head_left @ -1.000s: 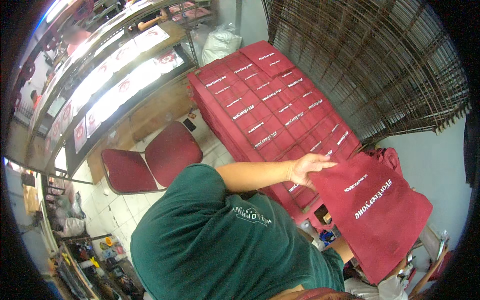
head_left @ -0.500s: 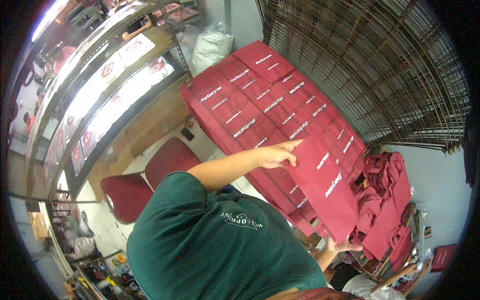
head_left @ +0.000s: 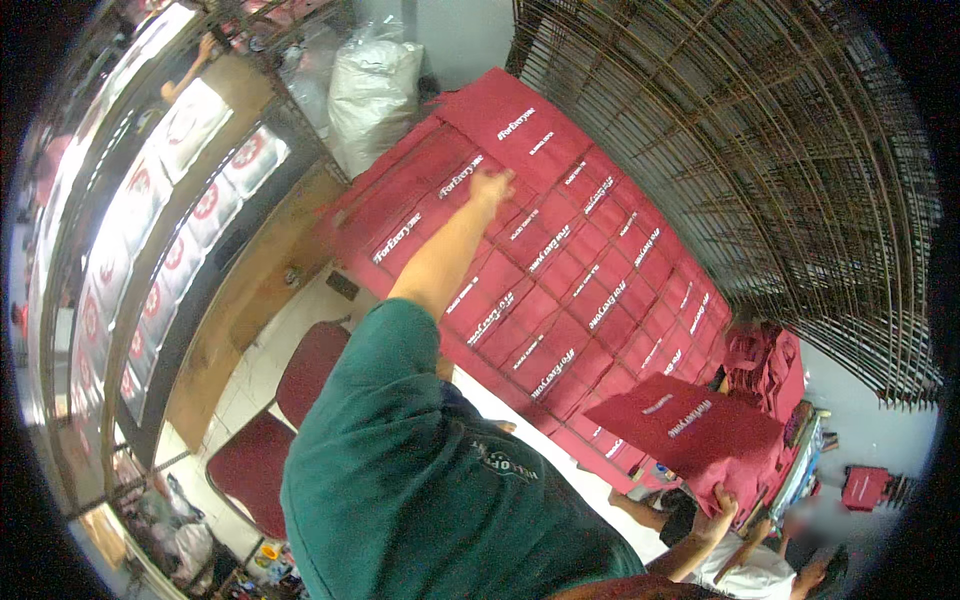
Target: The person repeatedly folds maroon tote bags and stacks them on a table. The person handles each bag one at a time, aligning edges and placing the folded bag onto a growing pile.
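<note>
My left arm reaches out over a large table covered with rows of dark red printed fabric pieces. At its end my left hand is low over the pieces near the far end, fingers stretched out and slightly blurred, holding nothing visible. Whether the fingertips touch the cloth I cannot tell. Close to me on the right, my right hand grips the near corner of a loose red fabric piece with white print. That piece slants over the near end of the covered table, its lower part creased.
A crumpled heap of red fabric lies beyond my right hand. Wire racks line the right side. A white sack stands at the far end, and red chairs are on the left. At lower right is a person in a white shirt.
My left hand has let go of the loose red piece and moved away to the far end of the table. My right hand still holds that piece, which now lies lower and flatter.
</note>
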`<state>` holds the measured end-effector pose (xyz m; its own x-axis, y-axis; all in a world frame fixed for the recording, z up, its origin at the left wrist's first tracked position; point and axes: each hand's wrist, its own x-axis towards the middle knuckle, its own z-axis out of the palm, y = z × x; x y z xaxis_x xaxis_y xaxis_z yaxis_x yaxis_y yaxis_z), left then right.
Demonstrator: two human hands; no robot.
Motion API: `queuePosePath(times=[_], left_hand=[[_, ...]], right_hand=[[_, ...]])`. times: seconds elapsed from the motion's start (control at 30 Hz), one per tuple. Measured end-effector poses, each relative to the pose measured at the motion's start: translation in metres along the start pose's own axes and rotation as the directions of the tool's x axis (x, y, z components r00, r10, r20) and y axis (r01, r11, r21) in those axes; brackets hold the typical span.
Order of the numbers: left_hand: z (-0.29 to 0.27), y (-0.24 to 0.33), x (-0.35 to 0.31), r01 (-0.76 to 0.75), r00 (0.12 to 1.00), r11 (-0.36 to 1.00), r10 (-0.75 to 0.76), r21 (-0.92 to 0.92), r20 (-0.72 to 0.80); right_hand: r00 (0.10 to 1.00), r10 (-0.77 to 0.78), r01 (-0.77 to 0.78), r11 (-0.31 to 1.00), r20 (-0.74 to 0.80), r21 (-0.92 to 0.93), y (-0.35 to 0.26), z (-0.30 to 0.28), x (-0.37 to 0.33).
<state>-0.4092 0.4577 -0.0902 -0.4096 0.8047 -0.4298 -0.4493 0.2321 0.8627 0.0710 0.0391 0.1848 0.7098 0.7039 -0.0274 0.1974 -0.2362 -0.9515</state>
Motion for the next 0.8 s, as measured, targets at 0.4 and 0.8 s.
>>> queuePosePath(times=[0.4, 0.8], left_hand=[[0.004, -0.01, 0.14, 0.091, 0.905, 0.894, 0.11, 0.439, -0.411], [0.01, 0.012, 0.107, -0.087, 0.852, 0.788, 0.376, 0.609, -0.364]], right_hand=[[0.993, -0.119, 0.096, 0.889, -0.025, -0.448, -0.013, -0.032, -0.037], [0.971, -0.218, 0.232, 0.724, 0.103, -0.65, -0.021, -0.008, -0.037]])
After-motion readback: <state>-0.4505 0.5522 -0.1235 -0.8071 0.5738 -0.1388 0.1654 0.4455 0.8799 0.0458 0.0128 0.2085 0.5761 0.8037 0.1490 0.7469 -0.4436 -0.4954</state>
